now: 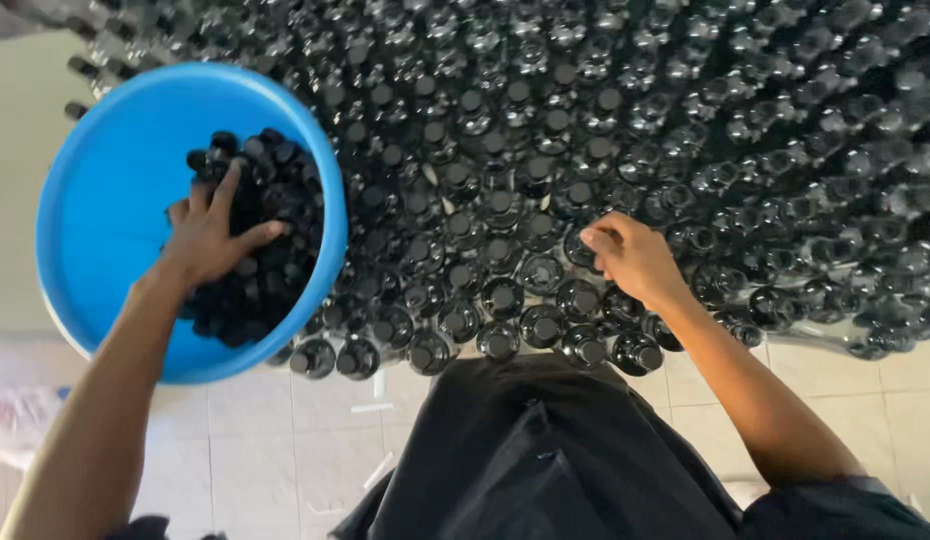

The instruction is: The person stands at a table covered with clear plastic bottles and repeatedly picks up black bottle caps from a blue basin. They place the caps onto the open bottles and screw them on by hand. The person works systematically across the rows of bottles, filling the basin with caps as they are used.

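Caps [255,240], small black screw-on ones, sit heaped in the blue basin [105,170] at the left of the frame, piled mostly vs. its right wall and toward the lower centre of the bowl. Your left hand [207,240] lies on top of that heap w/ fingers spread wide and pressing into the caps; nothing looks pinched between them, so the hand is open, palm down, thumb pointing to the right. Your right hand [633,258] is at frame centre-right, over the front rows of dark bottles [545,200], fingers curled together down onto a bottle top; can't tell whether a cap is under the fingertips, since the knuckles hide it. Bottles fill the whole upper and right part of the frame, packed neck to neck, standing upright; those near the bottom edge of the mass, approx. centre frame, show flat black caps already on, while many farther up and to the right look open-necked, though glare makes that hard to judge. Basin rim overlaps the left edge of the bottle mass. Pale tiled floor [305,440] shows at the bottom, and your dark apron [545,450] covers bottom centre.
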